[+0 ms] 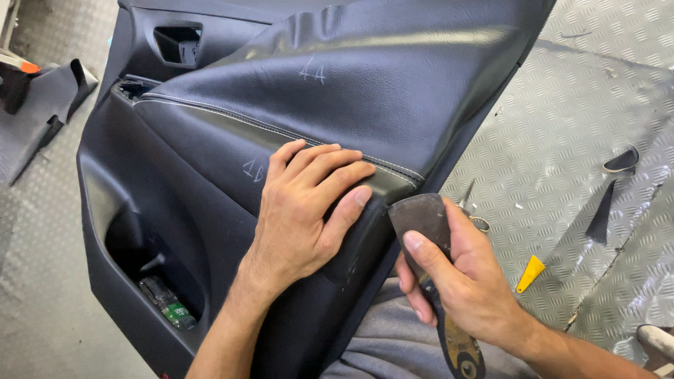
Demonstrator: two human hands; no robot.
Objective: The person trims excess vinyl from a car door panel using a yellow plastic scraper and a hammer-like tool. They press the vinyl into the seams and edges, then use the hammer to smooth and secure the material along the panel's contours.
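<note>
On the car door panel (175, 210), over its armrest, the left hand (309, 203) presses flat, fingers spread, on the black leather cover (365, 91). Just right of the panel, the right hand (456, 281) is clamped on a flat scraper tool (421, 217). The edge-tucking step seems in hand; next, the blade must slide carefully under the trim.

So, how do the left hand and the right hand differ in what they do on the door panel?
The left hand lies flat, fingers spread, pressing the black leather cover on the door panel; the right hand is closed around a flat scraper tool. The left hand holds nothing; the right hand grips the tool at the panel's edge. Both are bare.
</note>
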